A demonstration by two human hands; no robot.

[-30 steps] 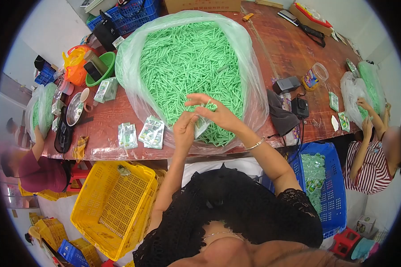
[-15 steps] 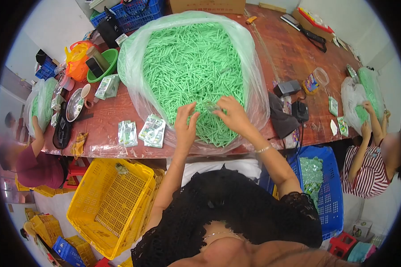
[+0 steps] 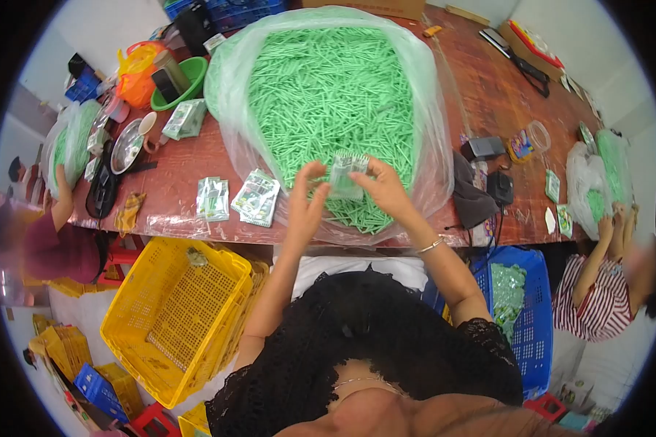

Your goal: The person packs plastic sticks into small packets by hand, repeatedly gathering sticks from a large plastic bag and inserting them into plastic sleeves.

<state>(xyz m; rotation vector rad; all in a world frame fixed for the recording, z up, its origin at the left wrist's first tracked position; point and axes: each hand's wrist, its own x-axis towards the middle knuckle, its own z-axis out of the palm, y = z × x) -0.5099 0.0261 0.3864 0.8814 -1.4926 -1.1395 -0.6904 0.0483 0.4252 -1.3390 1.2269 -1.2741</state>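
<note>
A large clear plastic bag lies open on the red-brown table, full of thin green sticks. Over its near part, my right hand pinches a small clear printed packet by its right side. My left hand is just left of the packet, fingers apart and curved, with nothing visible in it. Left of the bag's near edge lie a stack of printed packets and another small group of packets.
Below the table are a yellow crate and a blue crate holding green packets. Co-workers sit at the left and right. A grey cloth, black device and plastic jar are right of the bag.
Both hands were together at the bag's near part, then parted. The small packet now shows upright in my right hand. The whole view has shifted slightly.
</note>
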